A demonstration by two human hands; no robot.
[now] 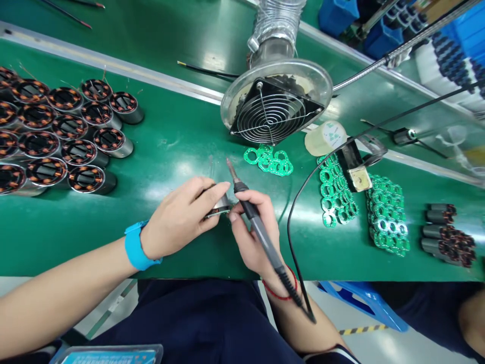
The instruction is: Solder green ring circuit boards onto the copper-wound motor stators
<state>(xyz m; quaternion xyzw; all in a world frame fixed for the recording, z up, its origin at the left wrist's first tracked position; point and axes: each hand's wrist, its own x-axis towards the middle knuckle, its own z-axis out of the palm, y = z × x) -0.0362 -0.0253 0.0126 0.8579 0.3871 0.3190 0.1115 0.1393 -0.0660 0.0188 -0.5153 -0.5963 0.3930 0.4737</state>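
My left hand (pixel 181 218), with a blue wrist strap (pixel 135 246), is closed around a small metal motor stator (pixel 221 206) held just above the green bench mat (pixel 170 146). My right hand (pixel 254 233) grips a black soldering iron (pixel 253 218) like a pen. The iron's tip (pixel 230 165) points up and away from the stator. The right fingertips touch the stator's near end. A black cable (pixel 299 202) runs from the iron across the mat.
Several wound stators (pixel 56 136) stand in rows at the left. A fume extractor fan (pixel 276 105) on a duct sits ahead. Green ring boards (pixel 270 161) lie in piles (pixel 386 217) to the right, with a solder spool (pixel 325 137) and more stators (pixel 449 235).
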